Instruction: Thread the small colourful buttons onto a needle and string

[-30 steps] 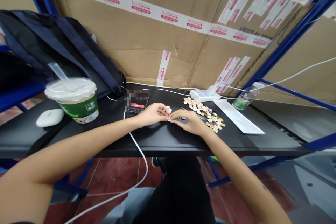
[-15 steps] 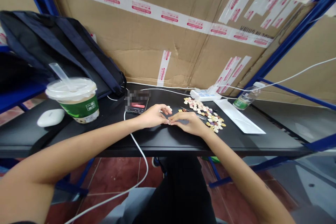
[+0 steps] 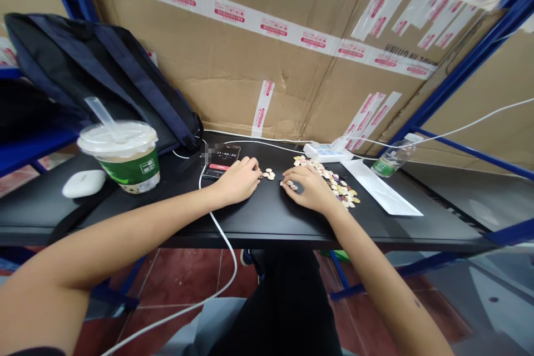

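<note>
My left hand rests at the table beside the phone, fingers curled down and closed. Its fingertips reach a small cluster of pale oval pieces; whatever is under them is mostly hidden. A short way to the right, my right hand is closed, its thumb and fingers around a few small pale oval pieces. Beyond and beside that hand spreads a loose pile of cream, yellow and brown oval pieces, partly covered by the hand. They are too small to name surely.
A phone with a white cable lies by my left hand. Further left stand a lidded drink cup, a white case and a backpack. A power strip, white tray and bottle are to the right.
My hands, which met at their fingertips over a small piece, have moved apart. The left went left toward the phone and pale cluster; the right went slightly right, beside the pile.
</note>
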`<state>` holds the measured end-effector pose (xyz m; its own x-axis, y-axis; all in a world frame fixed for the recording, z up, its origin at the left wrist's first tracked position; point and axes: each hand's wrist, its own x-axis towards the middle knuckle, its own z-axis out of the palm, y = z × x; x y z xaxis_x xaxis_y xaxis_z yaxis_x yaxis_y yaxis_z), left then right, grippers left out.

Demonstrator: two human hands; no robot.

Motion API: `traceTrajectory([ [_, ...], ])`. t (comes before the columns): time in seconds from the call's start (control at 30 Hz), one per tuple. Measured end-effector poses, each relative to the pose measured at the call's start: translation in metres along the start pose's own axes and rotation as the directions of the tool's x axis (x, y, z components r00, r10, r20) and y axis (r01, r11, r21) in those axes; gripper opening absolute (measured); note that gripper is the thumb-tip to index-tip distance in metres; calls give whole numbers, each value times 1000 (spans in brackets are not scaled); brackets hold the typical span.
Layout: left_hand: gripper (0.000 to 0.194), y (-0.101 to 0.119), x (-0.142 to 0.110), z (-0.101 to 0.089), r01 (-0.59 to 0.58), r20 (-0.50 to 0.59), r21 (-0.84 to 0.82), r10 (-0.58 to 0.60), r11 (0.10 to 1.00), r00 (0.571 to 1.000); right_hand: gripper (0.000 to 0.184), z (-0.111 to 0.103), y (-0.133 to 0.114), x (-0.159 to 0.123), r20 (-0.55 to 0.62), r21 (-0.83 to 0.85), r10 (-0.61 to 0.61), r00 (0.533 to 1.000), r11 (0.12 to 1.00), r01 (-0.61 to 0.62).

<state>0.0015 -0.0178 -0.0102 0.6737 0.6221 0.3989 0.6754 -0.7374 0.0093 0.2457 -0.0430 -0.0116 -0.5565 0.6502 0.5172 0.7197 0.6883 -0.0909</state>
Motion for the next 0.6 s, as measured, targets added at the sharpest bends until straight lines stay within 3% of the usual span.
traceTrajectory([
  [0.1,23,3,0,-1,-43,41,-30,44,999,998,15,-1,0,0,-12,-37,7,1000,999,-7],
  [0.27,12,11,3,-7,-97,63,-249,116,964,991,30,1,-10,4,96,-26,-42,995,999,44],
  [0.6,12,6,7,-1,54,121,-624,28,780,992,12,4,-8,4,104,156,-98,990,984,82],
])
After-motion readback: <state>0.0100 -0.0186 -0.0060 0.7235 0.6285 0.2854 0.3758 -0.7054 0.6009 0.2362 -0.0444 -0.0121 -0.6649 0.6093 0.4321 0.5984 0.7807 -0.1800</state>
